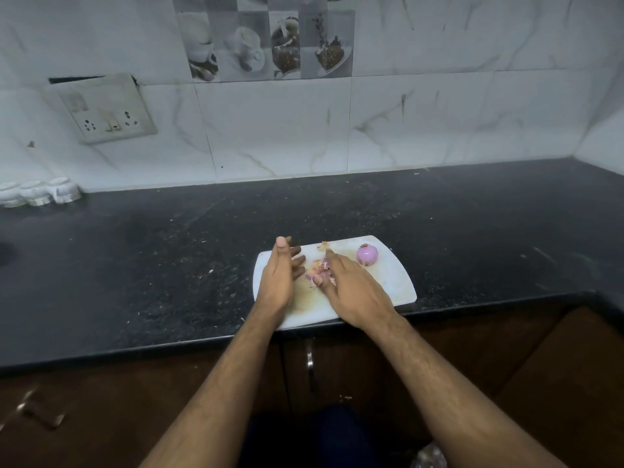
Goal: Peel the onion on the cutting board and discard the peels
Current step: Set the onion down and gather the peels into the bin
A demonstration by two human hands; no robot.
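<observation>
A peeled purple onion (367,255) sits alone at the far right corner of the white cutting board (391,282). A heap of purple and tan peels (320,270) lies mid-board, with one loose scrap (323,245) near the far edge. My right hand (354,292) rests on the heap, its fingers curled round the peels. My left hand (280,276) stands on edge just left of the heap, palm turned toward it and fingers apart, holding nothing.
The board lies at the front edge of a black speckled counter (152,265). White small containers (40,194) stand at the back left by the tiled wall, under a switch socket (104,109). Brown cabinet doors with a metal handle (309,359) are below.
</observation>
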